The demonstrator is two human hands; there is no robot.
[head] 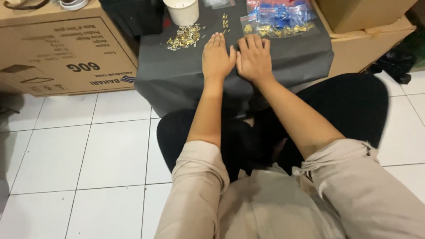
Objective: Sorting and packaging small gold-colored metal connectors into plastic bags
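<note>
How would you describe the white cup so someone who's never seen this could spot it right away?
Find the dark cloth-covered surface in front of the person. At its far edge, past the left hand, stands the white cup, just behind the loose heap of small gold metal pieces. It is the only plain white, round, upright thing there.

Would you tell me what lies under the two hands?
The left hand and right hand rest flat on a dark cloth. Anything beneath the palms is covered.

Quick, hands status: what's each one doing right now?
Left hand: open, flat on the dark cloth, holding nothing.
Right hand: open, palm down on the cloth beside it, holding nothing.
</note>
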